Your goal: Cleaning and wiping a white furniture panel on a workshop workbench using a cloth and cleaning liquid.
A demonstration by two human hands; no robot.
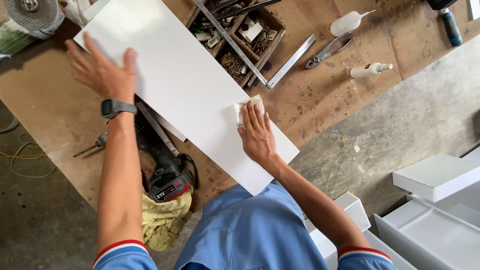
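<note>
Left hand (102, 70) spread flat, right hand (256, 135) pressing palm-down.

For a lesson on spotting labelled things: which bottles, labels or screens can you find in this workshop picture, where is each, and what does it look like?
Squeeze bottle: top right of the bench, translucent white, thin nozzle.
Small bottle: lying below the pliers, white with a dark label band.
Drill battery label: on the black drill beside the left forearm, red strip with white marks.
Wristwatch screen: on the left wrist, dark square, grey strap.
</note>
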